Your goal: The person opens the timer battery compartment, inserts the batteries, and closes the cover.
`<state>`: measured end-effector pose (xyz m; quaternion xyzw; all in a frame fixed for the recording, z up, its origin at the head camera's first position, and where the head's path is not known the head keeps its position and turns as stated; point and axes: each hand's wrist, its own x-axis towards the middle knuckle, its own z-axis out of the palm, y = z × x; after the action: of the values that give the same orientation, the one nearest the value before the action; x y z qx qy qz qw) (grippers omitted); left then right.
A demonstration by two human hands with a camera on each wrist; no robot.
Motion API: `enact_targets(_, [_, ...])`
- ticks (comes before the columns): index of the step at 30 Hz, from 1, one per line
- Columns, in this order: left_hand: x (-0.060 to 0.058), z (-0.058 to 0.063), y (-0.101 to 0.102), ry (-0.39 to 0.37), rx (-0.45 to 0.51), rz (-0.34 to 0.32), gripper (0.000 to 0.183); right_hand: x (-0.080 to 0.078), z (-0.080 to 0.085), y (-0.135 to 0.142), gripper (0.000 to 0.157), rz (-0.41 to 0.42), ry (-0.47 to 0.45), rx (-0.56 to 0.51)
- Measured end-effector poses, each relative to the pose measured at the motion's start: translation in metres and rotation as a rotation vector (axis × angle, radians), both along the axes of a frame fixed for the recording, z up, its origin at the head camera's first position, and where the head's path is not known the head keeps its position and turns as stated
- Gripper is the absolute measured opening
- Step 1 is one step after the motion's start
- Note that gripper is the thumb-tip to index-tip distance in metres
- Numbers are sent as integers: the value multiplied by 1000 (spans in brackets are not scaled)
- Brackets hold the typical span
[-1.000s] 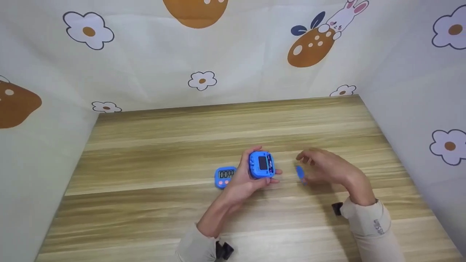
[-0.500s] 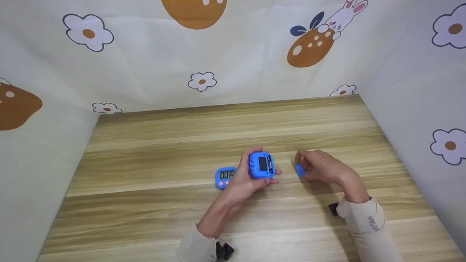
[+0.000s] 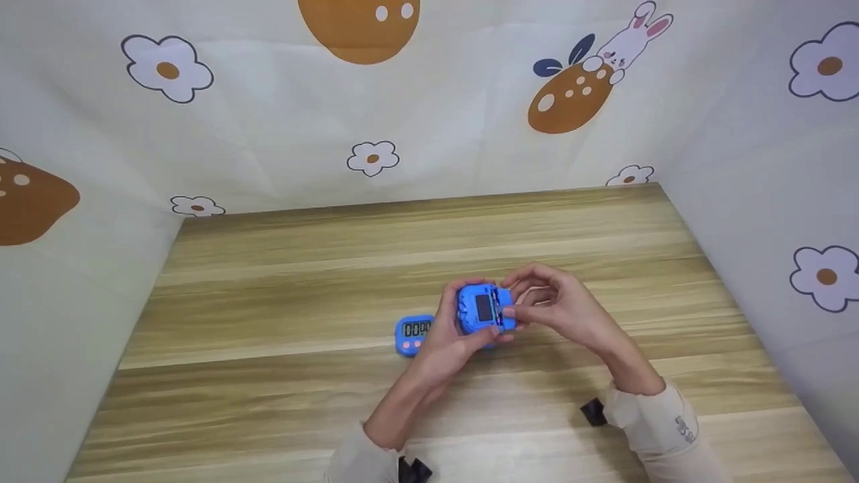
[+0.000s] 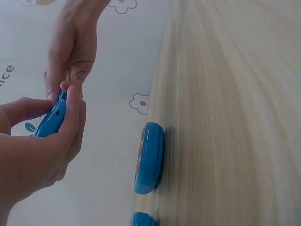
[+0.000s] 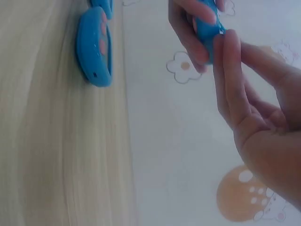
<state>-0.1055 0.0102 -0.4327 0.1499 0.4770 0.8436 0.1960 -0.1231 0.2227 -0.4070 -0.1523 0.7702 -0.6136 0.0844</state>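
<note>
My left hand (image 3: pixel 448 332) grips a blue digital timer (image 3: pixel 473 310) in the air, its back turned up and its battery compartment uncovered along the right side. Thumb and fingers lie round its edges. With thumb and fingertips, my right hand (image 3: pixel 560 305) pinches a small blue battery cover (image 3: pixel 509 320) right at that compartment. In the left wrist view the held timer (image 4: pixel 51 121) is tilted, with the right hand's fingertips at its upper end. The right wrist view has the right hand (image 5: pixel 256 108) partly covering where cover and timer meet.
Below the hands, a blue timer (image 3: pixel 411 337) with pink buttons lies face up on the wooden table (image 3: pixel 282 268). The left wrist view shows two timers on the table, one nearer (image 4: pixel 149 157) and another (image 4: pixel 142 219) cut off by the frame. Patterned cloth walls (image 3: pixel 268 134) enclose the table.
My right hand has picked up the battery cover and brought it left to the held timer's right edge. The left hand and its timer have stayed nearly in place.
</note>
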Motion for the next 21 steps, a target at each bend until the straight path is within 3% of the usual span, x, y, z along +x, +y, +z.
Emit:
enact_targets(5, [1, -1, 0, 12, -30, 11, 68, 2, -3, -8, 36, -51, -28, 16])
enact_targets(10, [1, 0, 0, 0, -67, 20, 71, 2, -4, -12, 37, -74, 17, 38])
enact_targets(16, [0, -1, 2, 2, -90, 21, 71, 12, 18, -26, 29, -114, 76, 91])
enact_targets(21, [0, -2, 0, -10, -94, 49, 69, 10, 10, -24, 26, -70, 103, 114])
